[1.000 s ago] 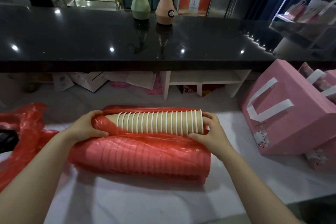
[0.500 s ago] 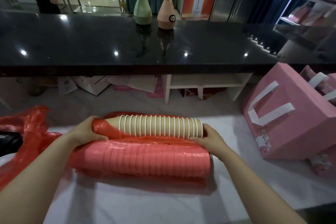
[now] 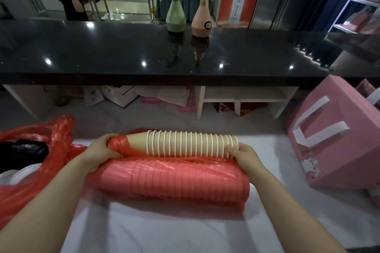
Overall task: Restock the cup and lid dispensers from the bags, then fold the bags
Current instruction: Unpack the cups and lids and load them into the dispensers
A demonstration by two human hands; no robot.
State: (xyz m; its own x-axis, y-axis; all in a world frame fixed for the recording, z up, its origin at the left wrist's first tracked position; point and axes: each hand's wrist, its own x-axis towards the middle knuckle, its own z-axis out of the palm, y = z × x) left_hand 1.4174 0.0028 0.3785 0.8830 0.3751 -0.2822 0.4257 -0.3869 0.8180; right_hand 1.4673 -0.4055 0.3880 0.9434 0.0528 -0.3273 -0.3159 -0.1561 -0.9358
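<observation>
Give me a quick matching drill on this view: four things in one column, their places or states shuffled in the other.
1. stack of paper cups
2. green spray bottle
3. pink gift bag
4. left hand

A. stands on the black counter
B. at the right edge, white handles
C. grips red plastic at the stack's narrow end
D. lies sideways, partly out of the red bag

Pairs: 1-D, 2-A, 3-B, 4-C

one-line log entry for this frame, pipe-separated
phase: unbagging | left hand: grips red bag end | right hand: holds cup stack rim end | stack: horizontal
</observation>
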